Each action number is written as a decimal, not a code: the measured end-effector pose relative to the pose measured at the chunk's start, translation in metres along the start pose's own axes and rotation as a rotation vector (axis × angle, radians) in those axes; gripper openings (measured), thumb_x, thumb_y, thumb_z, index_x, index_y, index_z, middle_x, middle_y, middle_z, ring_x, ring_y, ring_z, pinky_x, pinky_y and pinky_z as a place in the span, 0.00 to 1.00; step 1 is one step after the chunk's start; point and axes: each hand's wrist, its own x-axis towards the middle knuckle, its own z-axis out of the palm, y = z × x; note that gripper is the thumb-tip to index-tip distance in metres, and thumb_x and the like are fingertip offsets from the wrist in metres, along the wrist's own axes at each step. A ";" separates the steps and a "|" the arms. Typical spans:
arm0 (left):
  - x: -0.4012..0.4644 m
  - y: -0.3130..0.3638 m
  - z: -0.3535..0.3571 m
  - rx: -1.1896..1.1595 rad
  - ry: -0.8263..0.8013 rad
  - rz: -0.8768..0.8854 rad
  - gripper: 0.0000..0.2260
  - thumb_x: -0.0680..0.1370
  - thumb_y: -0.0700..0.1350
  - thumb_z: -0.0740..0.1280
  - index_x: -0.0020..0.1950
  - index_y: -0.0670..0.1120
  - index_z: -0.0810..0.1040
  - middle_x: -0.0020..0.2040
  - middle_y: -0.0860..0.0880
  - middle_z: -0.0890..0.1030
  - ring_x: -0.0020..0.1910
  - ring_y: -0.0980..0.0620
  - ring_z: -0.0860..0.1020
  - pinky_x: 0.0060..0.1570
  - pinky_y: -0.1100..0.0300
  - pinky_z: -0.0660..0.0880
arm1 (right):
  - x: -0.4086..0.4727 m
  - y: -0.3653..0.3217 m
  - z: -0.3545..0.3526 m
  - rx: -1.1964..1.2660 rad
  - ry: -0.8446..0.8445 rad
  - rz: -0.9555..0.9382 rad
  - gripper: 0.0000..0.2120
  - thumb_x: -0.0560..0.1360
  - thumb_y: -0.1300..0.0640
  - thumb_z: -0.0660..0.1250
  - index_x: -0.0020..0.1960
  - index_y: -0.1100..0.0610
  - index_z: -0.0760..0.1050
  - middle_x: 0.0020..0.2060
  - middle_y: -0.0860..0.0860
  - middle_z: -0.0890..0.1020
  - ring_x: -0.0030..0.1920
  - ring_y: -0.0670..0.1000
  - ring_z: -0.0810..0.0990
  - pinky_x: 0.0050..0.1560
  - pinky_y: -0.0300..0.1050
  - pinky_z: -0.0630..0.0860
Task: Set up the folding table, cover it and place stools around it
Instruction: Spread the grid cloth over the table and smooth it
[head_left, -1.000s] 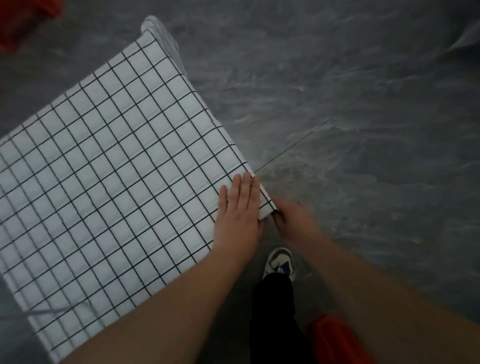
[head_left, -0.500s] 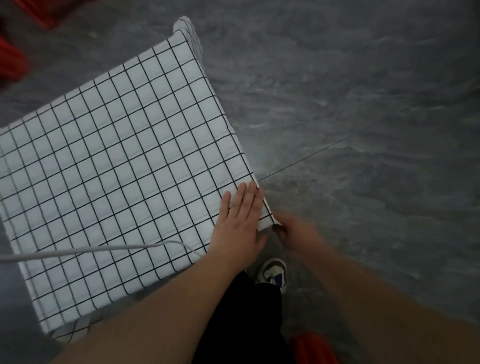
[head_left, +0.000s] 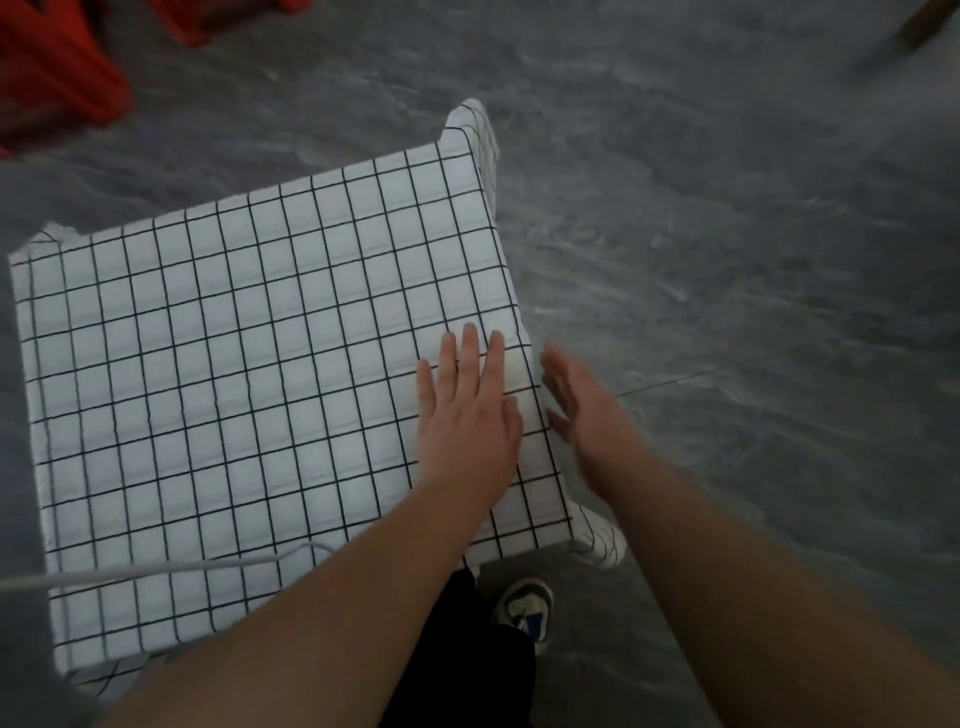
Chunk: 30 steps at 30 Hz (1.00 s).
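Note:
A white cloth with a black grid (head_left: 234, 364) lies spread over the square table, its corners hanging down at the far right and near right. My left hand (head_left: 465, 410) lies flat on the cloth near the table's right edge, fingers straight. My right hand (head_left: 576, 400) is just off that right edge, fingers straight and slightly blurred, holding nothing. Red stools (head_left: 57, 67) stand on the floor at the far left.
Grey marbled floor (head_left: 727, 260) surrounds the table, open to the right. A white cord (head_left: 156, 569) runs across the cloth's near side. My shoe (head_left: 527, 608) and dark trouser leg are below the near right corner. A brown object (head_left: 930, 21) shows at the top right.
My right hand let go of the cloth's corner and rose beside the right edge with fingers straight. My left hand slid further along the cloth. The view shifted, so the whole table top shows.

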 end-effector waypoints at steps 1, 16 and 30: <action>0.008 -0.002 0.002 0.038 -0.026 -0.013 0.29 0.83 0.55 0.48 0.80 0.51 0.38 0.81 0.46 0.39 0.79 0.47 0.35 0.76 0.40 0.40 | 0.008 -0.001 0.004 -0.008 -0.010 0.004 0.23 0.84 0.42 0.47 0.76 0.45 0.64 0.72 0.40 0.69 0.71 0.40 0.65 0.66 0.42 0.62; 0.032 -0.010 -0.017 -0.016 -0.183 -0.088 0.32 0.80 0.62 0.55 0.80 0.56 0.46 0.81 0.48 0.44 0.79 0.46 0.40 0.75 0.40 0.43 | 0.041 -0.014 0.020 -0.096 0.067 0.162 0.22 0.84 0.42 0.49 0.60 0.47 0.79 0.55 0.47 0.85 0.54 0.44 0.82 0.49 0.40 0.75; 0.137 -0.016 -0.052 -0.098 0.008 -0.147 0.28 0.83 0.51 0.49 0.80 0.52 0.40 0.81 0.47 0.39 0.78 0.47 0.32 0.77 0.43 0.39 | 0.113 -0.099 0.033 -0.028 -0.032 0.082 0.25 0.84 0.40 0.46 0.77 0.46 0.63 0.76 0.46 0.66 0.76 0.48 0.62 0.73 0.51 0.60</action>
